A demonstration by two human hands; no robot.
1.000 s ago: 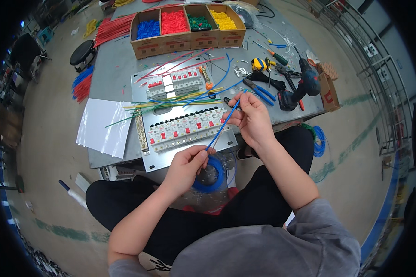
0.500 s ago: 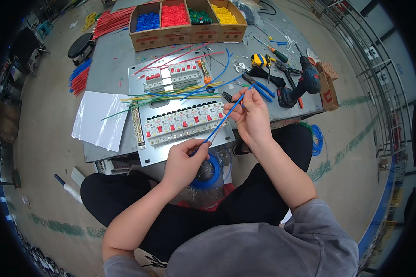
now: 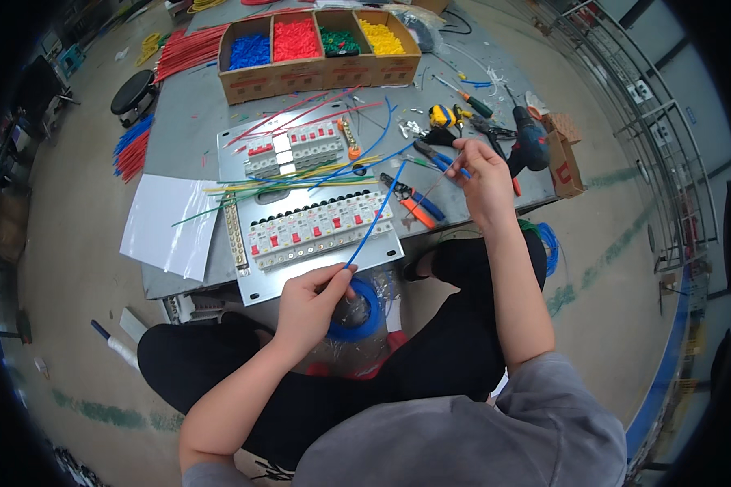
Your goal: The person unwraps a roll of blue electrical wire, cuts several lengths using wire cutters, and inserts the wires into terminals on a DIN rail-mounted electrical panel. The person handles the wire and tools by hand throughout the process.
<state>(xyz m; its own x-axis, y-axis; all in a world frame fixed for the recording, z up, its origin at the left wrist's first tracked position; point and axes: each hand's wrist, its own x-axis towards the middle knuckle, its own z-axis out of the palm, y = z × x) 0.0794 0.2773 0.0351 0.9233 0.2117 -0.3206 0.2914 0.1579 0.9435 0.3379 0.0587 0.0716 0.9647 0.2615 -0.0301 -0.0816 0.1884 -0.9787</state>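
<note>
My left hand (image 3: 310, 307) is closed on a blue wire (image 3: 374, 226), which slants up and away over the corner of a metal mounting plate (image 3: 261, 290). On that plate stands a row of white circuit breakers (image 3: 321, 230) with red switches. My right hand (image 3: 489, 188) is raised over the table's right edge, fingertips pinched. A thin strand seems to run from them toward the wire's far end; its kind is unclear. Nearest to this hand lie wire strippers (image 3: 421, 209) with orange and blue handles and blue-handled pliers (image 3: 435, 157).
Loose green and yellow wires (image 3: 300, 183) cross the plate. A divided cardboard box (image 3: 276, 83) of coloured caps stands at the back. A cordless drill (image 3: 530, 140) is at the right. Below the table edge hangs a blue wire coil (image 3: 371, 312); a white sheet (image 3: 166, 231) lies left.
My right hand has let go of the blue wire and moved right and slightly up. My left hand keeps its hold, slightly lower. The wire strippers have come into fuller view.
</note>
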